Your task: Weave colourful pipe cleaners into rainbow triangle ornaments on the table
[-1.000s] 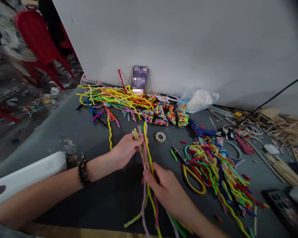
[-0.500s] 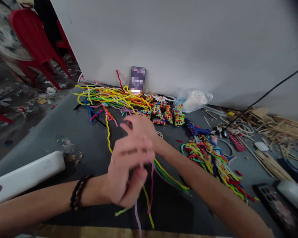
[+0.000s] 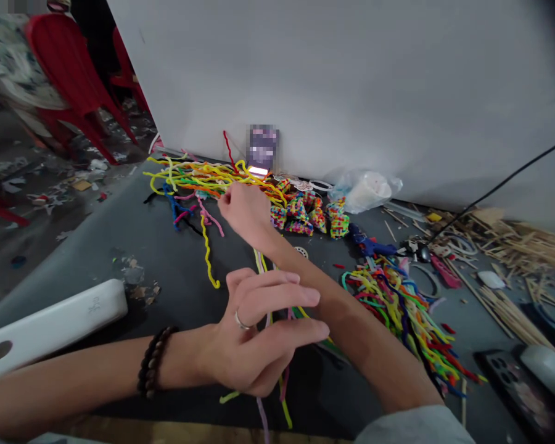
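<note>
My left hand [image 3: 263, 336], with a ring and a beaded bracelet, hovers over several pipe cleaners [image 3: 287, 413] lying on the dark table. Its fingers are loosely bent and apart, and the strands pass beneath it. Farther out, my right hand [image 3: 247, 209] is closed at the near edge of a pile of mostly yellow and orange pipe cleaners [image 3: 185, 176]. Its fingertips are hidden, so whatever it grips does not show. My right forearm crosses in front of the left fingertips. Beside the right hand sit several multicoloured woven pieces [image 3: 300, 213].
A second heap of pipe cleaners [image 3: 411, 320] lies at right, near a blue glue gun [image 3: 370, 243], wooden sticks [image 3: 504, 308] and a phone [image 3: 513, 388]. A white oblong device [image 3: 60, 324] is at left. A phone-like screen [image 3: 263, 148] leans on the white wall [image 3: 328, 74].
My right hand has moved away from me toward the yellow pile and its fingers have closed. My left hand has shifted slightly right and down, its fingers now more stretched out.
</note>
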A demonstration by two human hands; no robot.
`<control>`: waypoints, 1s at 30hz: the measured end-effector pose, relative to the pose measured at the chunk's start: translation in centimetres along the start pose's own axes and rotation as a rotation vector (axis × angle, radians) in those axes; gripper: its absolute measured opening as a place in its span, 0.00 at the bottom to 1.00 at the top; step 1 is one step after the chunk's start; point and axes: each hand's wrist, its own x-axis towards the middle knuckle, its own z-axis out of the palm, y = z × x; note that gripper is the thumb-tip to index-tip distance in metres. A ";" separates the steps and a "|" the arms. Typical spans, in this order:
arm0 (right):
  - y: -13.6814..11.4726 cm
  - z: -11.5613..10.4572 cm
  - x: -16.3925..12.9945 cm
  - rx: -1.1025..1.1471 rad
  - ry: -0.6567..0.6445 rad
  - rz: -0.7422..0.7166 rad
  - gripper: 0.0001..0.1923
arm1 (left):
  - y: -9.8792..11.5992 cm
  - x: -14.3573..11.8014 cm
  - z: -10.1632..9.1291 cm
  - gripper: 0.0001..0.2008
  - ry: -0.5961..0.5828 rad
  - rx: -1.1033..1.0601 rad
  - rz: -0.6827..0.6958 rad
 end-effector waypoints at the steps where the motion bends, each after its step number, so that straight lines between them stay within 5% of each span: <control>1: 0.6 -0.8 -0.6 0.006 0.030 -0.009 0.14 | -0.1 0.1 -0.1 0.20 -0.026 0.023 -0.009; 7: 4.5 -5.3 -8.4 0.284 -0.066 -0.102 0.09 | -2.3 1.3 0.0 0.20 -0.129 0.296 -0.225; 12: 6.4 -6.9 -14.3 0.454 -0.098 -0.007 0.05 | -4.3 1.4 0.6 0.21 -0.239 0.218 -0.335; 19: 9.3 -5.5 -14.3 0.601 -0.091 0.110 0.04 | -4.8 0.4 1.3 0.07 -0.608 0.330 -0.510; 25: 8.9 -5.0 -14.9 0.702 0.041 0.132 0.02 | -5.3 0.8 1.4 0.05 -0.557 0.029 -0.647; 30: 8.4 -5.0 -15.1 0.664 0.003 0.092 0.02 | -5.3 0.8 1.6 0.09 -0.553 -0.155 -0.837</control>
